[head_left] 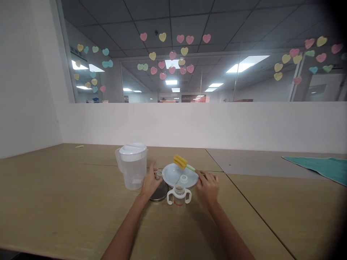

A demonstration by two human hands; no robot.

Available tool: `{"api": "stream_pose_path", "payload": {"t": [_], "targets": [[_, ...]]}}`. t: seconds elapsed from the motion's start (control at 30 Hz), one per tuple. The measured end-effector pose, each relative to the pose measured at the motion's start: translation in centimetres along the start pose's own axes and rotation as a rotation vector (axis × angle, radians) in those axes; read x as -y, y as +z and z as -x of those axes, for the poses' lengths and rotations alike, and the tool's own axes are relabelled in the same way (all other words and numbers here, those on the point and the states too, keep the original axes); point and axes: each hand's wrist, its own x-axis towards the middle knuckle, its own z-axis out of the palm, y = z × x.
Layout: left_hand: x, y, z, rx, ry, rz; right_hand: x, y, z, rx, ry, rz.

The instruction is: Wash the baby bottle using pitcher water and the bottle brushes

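A clear baby bottle with two white handles stands on the wooden table between my hands. My left hand is curled over a small clear piece above a round metal dish. My right hand rests beside a white plate, its fingers at the green handle of a yellow sponge brush that leans over the plate. A small white ring lies on the plate. A clear plastic pitcher with a white lid stands just left of my left hand.
A teal cloth lies at the far right of the table. A low white wall runs behind the table, with a window above it covered in paper hearts. A small scrap lies at the back left.
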Motion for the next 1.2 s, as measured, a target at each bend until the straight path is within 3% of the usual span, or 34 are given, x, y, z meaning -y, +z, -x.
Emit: {"api": "stream_pose_path", "payload": {"t": [0.23,0.43,0.53,0.7,0.8,0.97,1.2], "targets": [[1.7,-0.7,-0.3,0.181,-0.027,-0.077,-0.6,-0.4,-0.5,0.045,0.115,0.107],[3.8,0.2,0.2,0.388,0.046,-0.072,-0.9,-1.0,-0.7,0.146,0.180,0.226],[3.8,0.2,0.1,0.356,0.075,-0.098,-0.9,-1.3,-0.8,0.244,0.187,0.298],[1.7,-0.7,-0.3,0.120,0.107,-0.148,-0.4,-1.1,-0.8,0.394,0.148,0.377],[0.5,-0.4,0.0,0.055,0.166,-0.205,0.0,-0.9,-0.9,0.484,0.111,0.381],[-1.0,1.3,1.4,0.151,0.276,-0.273,0.4,-0.7,-1.1,0.527,0.102,0.291],[-2.2,1.9,2.3,0.283,0.360,-0.234,0.7,-0.2,-1.0,0.485,0.241,0.144]]}}
